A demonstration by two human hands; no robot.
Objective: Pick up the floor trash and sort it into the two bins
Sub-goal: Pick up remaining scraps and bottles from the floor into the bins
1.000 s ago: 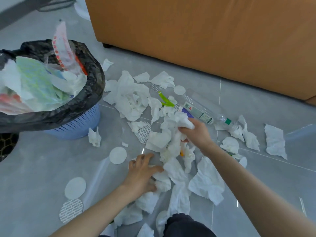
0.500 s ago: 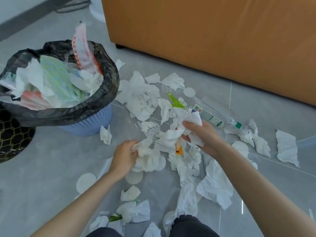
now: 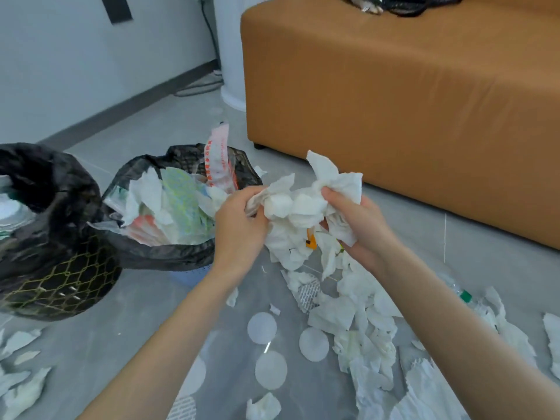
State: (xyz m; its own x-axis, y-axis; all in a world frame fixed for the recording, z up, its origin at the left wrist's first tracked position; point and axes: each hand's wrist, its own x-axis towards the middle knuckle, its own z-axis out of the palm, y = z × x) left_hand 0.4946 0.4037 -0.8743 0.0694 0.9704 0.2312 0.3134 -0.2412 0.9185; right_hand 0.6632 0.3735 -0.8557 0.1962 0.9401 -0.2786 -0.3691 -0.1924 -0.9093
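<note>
A big bundle of crumpled white tissues [image 3: 298, 207] hangs in the air between both hands, with a small orange scrap [image 3: 311, 240] caught in it. My left hand [image 3: 239, 225] grips its left end and my right hand [image 3: 354, 225] grips its right end. Just left of the bundle stands a blue basket bin lined with a black bag [image 3: 181, 253], heaped with paper and wrappers. Further left stands a black mesh bin [image 3: 57, 286] with a black bag. More tissues [image 3: 363, 334] and round white pads [image 3: 262, 328] litter the floor below.
An orange-brown sofa [image 3: 409, 116] fills the right and back. A clear plastic bottle with a green cap [image 3: 465, 295] lies on the floor at right. Torn tissue scraps [image 3: 21, 386] lie at the lower left. A white cylinder [image 3: 230, 56] and cables stand by the wall.
Both hands have gathered tissues off the floor and lifted the bundle up beside the blue bin. The view has tilted up, showing the second bin and the wall.
</note>
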